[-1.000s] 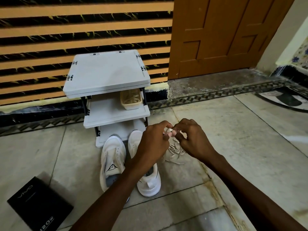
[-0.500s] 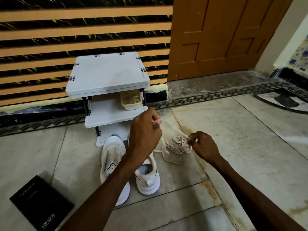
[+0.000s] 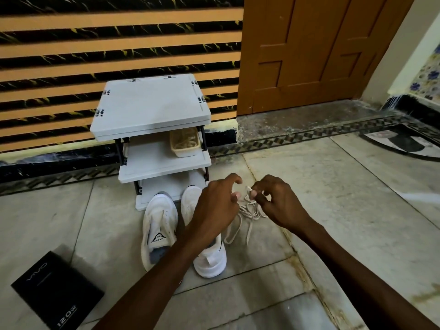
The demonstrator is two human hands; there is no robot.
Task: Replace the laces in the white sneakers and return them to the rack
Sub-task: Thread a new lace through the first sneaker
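Observation:
Two white sneakers stand side by side on the floor before the grey rack [image 3: 152, 108]. The left sneaker [image 3: 158, 225] shows its tongue label and has no lace. My left forearm hides much of the right sneaker [image 3: 210, 260]. A tangle of cream laces [image 3: 247, 215] hangs and trails on the floor to the right of the shoes. My right hand [image 3: 276, 201] pinches a lace end above the tangle. My left hand [image 3: 217, 206] hovers beside it with fingers curled; its thumb and fingertips seem to hold a strand, though that is unclear.
A cream basket [image 3: 184, 142] with more laces sits on the rack's middle shelf. A black box [image 3: 57, 291] lies on the floor at lower left. A brown wooden door [image 3: 316, 51] stands behind on the right, with a stone threshold below it.
My hands, spread apart half a second ago with a lace stretched between them, have come back together over the tangle. My left hand has dropped lower.

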